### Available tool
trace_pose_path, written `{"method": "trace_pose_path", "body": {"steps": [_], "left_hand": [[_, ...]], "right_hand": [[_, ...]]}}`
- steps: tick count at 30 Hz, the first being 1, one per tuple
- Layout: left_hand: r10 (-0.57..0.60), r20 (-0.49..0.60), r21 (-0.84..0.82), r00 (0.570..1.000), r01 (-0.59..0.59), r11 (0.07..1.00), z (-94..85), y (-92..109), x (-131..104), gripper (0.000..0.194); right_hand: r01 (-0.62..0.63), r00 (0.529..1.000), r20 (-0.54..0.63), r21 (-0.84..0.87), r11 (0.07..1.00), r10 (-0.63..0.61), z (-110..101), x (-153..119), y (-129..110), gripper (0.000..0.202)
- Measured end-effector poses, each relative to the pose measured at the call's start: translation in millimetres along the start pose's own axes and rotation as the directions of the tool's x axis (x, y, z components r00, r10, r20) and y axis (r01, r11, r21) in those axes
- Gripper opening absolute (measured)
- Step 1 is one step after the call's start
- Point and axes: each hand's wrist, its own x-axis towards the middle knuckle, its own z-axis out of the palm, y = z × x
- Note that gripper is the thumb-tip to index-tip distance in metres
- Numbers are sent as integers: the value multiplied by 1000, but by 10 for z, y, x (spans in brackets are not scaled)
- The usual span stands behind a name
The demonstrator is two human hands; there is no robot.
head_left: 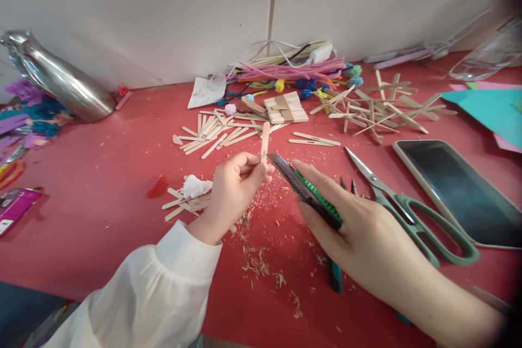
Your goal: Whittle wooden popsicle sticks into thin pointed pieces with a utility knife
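My left hand (242, 182) pinches a wooden craft stick (265, 137) and holds it upright above the red table (134, 174). In my right hand (359, 228) is a green and black utility knife (310, 193), its blade pointing at the stick beside my left fingertips. Whether the blade touches the wood I cannot tell. Wood shavings (256, 266) are scattered on the table under both hands. Close to my left wrist, a small pile of craft sticks (175, 207) lies with a crumpled white scrap (197, 187) on it. A teal-handled tool (334, 276) is partly hidden beneath my right hand.
Green-handled scissors (408, 212) and a phone (457, 190) lie on the right. Further back are loose craft sticks (212, 129), a bundled stack of sticks (299, 107), pink pipe cleaners (289, 69) and more scattered sticks (391, 103). A metal jug (69, 81) stands at the left.
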Motion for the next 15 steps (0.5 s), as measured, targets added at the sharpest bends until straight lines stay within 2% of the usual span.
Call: {"method": "trace_pose_path", "body": {"steps": [5, 11, 15], "left_hand": [[22, -15, 49, 1000, -21, 999, 9, -12, 5, 14], [53, -25, 119, 998, -50, 992, 15, -17, -9, 16], [121, -36, 270, 992, -107, 957, 18, -15, -30, 19]], "right_hand": [[65, 998, -4, -54, 996, -65, -5, -8, 18, 48], [62, 998, -2, -104, 993, -63, 3, -32, -22, 48], [1, 997, 76, 11, 1000, -2, -30, -17, -68, 51]]}}
